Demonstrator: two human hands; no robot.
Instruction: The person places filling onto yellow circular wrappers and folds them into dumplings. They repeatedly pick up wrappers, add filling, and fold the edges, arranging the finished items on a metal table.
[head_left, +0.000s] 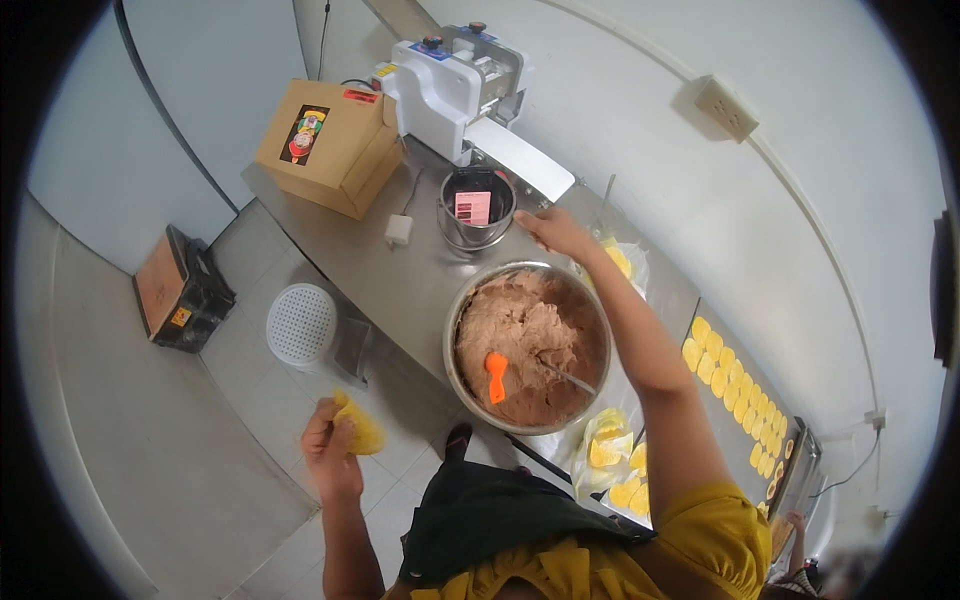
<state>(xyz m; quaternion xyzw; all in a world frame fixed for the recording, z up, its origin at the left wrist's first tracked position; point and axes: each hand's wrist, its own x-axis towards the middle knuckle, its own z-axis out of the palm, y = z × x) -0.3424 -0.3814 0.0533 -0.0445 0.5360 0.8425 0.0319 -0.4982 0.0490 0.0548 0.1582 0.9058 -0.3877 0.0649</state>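
My left hand [332,445] is closed around some thin yellow dough wrappers [360,425], held out over the floor left of the table. My right hand [548,230] reaches across to the small metal pail [447,228], its fingers closed at the right rim. Inside that pail lies a dark object with a pink label [473,208]. Nearer to me, a large steel bowl [452,345] is filled with pinkish ground meat filling [520,320]. An orange scraper [496,378] and a metal utensil [568,373] rest in the filling.
A cardboard box [330,150] and a white tabletop machine [440,95] stand at the table's far end. Bagged yellow wrappers [605,450] lie right of the bowl. Rows of yellow pieces [735,385] cover a tray. A white perforated stool [302,325] and black crate [185,290] are on the floor. Another person's arm [797,540] shows lower right.
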